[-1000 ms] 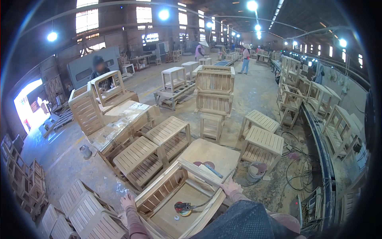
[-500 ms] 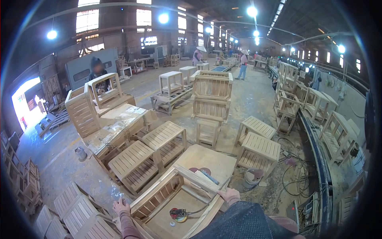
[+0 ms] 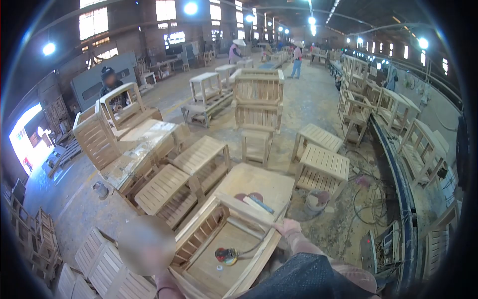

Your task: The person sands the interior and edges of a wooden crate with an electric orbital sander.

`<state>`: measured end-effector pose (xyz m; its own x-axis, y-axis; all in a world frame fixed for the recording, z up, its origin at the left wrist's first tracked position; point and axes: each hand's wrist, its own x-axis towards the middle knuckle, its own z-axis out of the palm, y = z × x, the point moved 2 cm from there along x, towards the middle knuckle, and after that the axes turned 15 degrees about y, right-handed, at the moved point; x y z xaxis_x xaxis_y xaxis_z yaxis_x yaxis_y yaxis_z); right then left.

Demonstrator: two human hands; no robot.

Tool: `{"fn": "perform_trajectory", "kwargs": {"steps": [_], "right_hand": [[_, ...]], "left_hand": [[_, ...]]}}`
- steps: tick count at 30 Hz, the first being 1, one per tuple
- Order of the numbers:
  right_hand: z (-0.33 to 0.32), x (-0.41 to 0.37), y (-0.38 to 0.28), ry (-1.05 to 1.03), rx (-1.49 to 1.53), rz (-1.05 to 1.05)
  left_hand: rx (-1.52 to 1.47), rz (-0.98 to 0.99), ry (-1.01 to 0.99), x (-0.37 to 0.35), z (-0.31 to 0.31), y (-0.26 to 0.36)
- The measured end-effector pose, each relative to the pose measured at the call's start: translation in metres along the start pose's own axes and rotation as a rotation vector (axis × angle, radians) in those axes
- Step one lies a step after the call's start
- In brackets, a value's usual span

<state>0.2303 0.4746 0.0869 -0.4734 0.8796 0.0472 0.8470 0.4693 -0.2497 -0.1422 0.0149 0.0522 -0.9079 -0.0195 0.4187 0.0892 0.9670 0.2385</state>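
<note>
Left hand: a blur now covers this hand (image 3: 153, 255) by the frame's left side — spread fingers showed a moment ago; now I cannot tell.
Right hand: as before, this hand (image 3: 290, 227) is curled over the frame's corner.
Wooden frame: stays on the board (image 3: 261, 180), so nothing suggests a lift; the frame (image 3: 243, 210) surrounds the sander (image 3: 226, 255).
View: tilted slightly — room sits higher.

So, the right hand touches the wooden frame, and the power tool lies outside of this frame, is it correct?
Not quite: the power tool lies inside the wooden frame, not outside, as the head view shows. The right hand does touch the frame.
</note>
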Motion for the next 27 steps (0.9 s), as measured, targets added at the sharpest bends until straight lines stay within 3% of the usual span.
{"fn": "perform_trajectory", "kwargs": {"steps": [9,19,27], "right_hand": [[-0.005,0.0,-0.004,-0.007,0.011,0.015],[-0.006,0.002,-0.004,-0.048,-0.015,-0.011],[-0.004,-0.002,-0.006,-0.096,-0.028,0.012]], "left_hand": [[0.004,-0.122,-0.109,0.0,-0.003,0.001],[0.008,-0.116,-0.13,0.002,0.007,-0.003],[-0.058,-0.014,-0.005,0.003,0.02,-0.014]]}}
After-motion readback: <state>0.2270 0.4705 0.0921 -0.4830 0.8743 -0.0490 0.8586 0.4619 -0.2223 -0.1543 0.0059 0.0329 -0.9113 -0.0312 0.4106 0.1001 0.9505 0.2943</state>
